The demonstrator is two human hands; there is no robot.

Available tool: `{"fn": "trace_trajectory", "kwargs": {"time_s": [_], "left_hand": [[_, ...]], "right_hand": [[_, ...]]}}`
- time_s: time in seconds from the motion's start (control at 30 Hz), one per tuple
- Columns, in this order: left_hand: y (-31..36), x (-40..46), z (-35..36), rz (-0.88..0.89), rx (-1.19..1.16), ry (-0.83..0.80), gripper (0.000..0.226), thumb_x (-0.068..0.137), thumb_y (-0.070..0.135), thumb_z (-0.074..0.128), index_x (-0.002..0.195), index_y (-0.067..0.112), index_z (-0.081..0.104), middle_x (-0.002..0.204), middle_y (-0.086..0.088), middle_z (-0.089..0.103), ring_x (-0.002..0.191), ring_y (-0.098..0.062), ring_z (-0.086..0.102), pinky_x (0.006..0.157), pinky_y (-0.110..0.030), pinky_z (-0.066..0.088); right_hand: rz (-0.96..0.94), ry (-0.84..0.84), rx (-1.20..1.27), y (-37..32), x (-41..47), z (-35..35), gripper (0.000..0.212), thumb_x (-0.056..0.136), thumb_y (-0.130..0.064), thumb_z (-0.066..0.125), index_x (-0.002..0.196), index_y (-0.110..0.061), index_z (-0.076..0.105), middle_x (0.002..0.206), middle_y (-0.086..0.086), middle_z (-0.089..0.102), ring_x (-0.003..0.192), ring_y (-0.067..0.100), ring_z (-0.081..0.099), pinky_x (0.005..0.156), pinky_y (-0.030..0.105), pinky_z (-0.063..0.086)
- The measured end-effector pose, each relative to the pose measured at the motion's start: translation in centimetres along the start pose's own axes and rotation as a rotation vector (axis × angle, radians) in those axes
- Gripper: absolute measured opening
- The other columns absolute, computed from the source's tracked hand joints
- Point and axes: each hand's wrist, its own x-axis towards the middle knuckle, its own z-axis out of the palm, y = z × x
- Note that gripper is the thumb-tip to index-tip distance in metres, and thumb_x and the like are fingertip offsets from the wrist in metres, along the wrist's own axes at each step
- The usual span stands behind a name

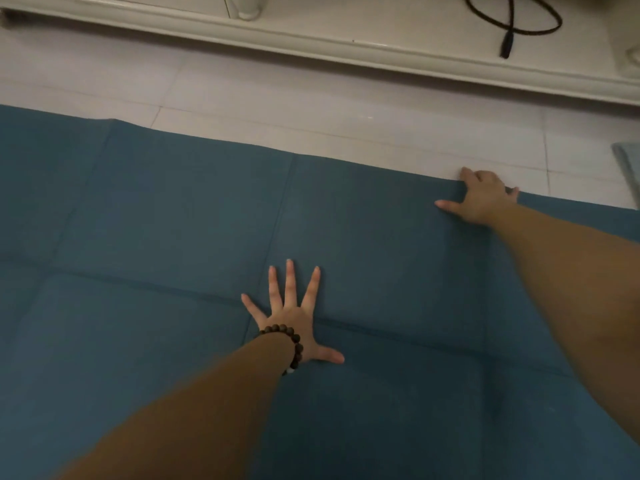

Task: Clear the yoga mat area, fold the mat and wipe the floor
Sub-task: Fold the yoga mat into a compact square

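Note:
A dark blue yoga mat (166, 216) lies spread flat over the floor and fills most of the view, with fold creases crossing it. My left hand (294, 317), with a bead bracelet on the wrist, presses flat on the mat along a crease, fingers spread and straight. My right hand (481, 197) is at the mat's far edge. Its fingers curl over that edge and its thumb lies on top of the mat, so it grips the edge.
Pale floor tiles (311, 95) run beyond the mat. A white furniture base (346, 39) stands along the far side, with a black cable (512, 26) lying on it. A light blue-grey object (628, 164) shows at the right edge.

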Motion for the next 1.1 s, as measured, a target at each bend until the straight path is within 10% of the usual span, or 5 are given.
{"fn": "trace_trajectory", "kwargs": {"time_s": [0.13,0.6,0.87,1.1], "left_hand": [[0.2,0.0,0.1,-0.002,0.002,0.025,0.149,0.04,0.092,0.06,0.125,0.039,-0.051,0.13,-0.005,-0.062,0.121,-0.036,-0.054,0.096,-0.081,-0.01],[0.3,-1.9,-0.6,0.0,-0.016,0.055,0.145,0.045,0.092,0.059,0.129,0.039,-0.047,0.137,-0.006,-0.056,0.131,-0.036,-0.044,0.098,-0.08,-0.006],[0.5,-13.2,1.1,0.486,0.019,0.979,0.109,0.073,0.053,0.074,0.153,0.025,0.005,0.16,-0.014,0.002,0.147,-0.033,-0.002,0.115,-0.06,0.002],[-2.3,-18.0,-2.1,0.34,0.447,0.846,0.099,0.086,0.056,0.057,0.152,0.025,-0.01,0.161,-0.009,-0.005,0.146,-0.031,-0.014,0.108,-0.063,-0.018]], "right_hand": [[-0.047,0.235,-0.105,0.8,-1.3,-0.4,0.06,0.088,-0.054,0.055,0.124,-0.008,0.045,0.121,0.024,0.051,0.114,0.039,0.043,0.099,0.047,0.035],[-0.215,0.388,-0.143,1.5,-17.2,1.8,0.033,0.095,-0.046,0.042,0.105,-0.016,0.052,0.097,0.008,0.061,0.096,0.028,0.053,0.072,0.035,0.021],[-0.161,0.397,-0.108,-0.3,-29.4,4.3,0.03,0.095,-0.045,0.045,0.102,-0.018,0.055,0.094,0.007,0.06,0.094,0.028,0.052,0.071,0.033,0.02],[-0.137,0.533,0.026,0.1,-37.9,7.7,0.021,0.088,-0.035,0.061,0.083,-0.015,0.057,0.074,0.006,0.054,0.076,0.028,0.05,0.073,0.037,0.026]]}}
